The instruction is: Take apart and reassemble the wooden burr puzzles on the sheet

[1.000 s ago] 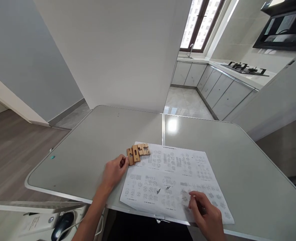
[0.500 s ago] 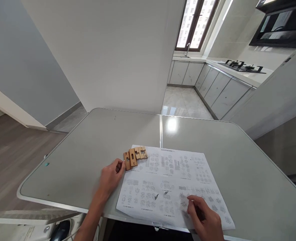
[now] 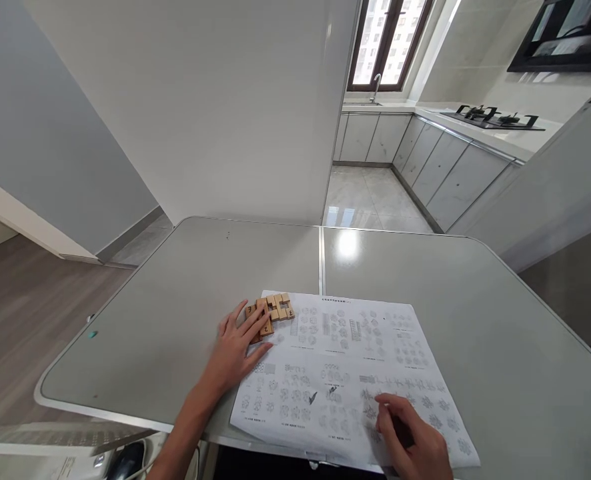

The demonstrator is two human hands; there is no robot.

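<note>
The view is filled at the back by a large, smooth, pale grey wall [image 3: 190, 120]. In front of it is set a broad, glossy, grey-green table [image 3: 165, 320] with rounded corners and a silvery edge, its top divided by a pale metal strip [image 3: 321, 260]. At the right rear, white marbled kitchen cabinets [image 3: 455, 170] are seen, with a brown-framed window [image 3: 388, 43] above and a black gas hob [image 3: 495, 119] on the counter. Across the table's near middle is spread a large white paper sheet [image 3: 325, 353], printed with rows of small grey diagrams. The 2 hands are held well apart. The left hand [image 3: 235, 350] is laid palm down with fingers spread, its fingertips over the wooden pieces. The right hand [image 3: 413, 433] is held loosely curled at the sheet's lower right; whether anything is gripped in it cannot be told. Below the table's left edge, a dark computer mouse [image 3: 128, 460] is partly shown. At the sheet's upper left corner, small, flat, notched wooden pieces [image 3: 280, 307] are grouped side by side, light ones to the right and browner, numbered ones to the left, partly covered by the fingers. Near the table's left edge, a tiny teal scrap [image 3: 93, 334] is seen.
</note>
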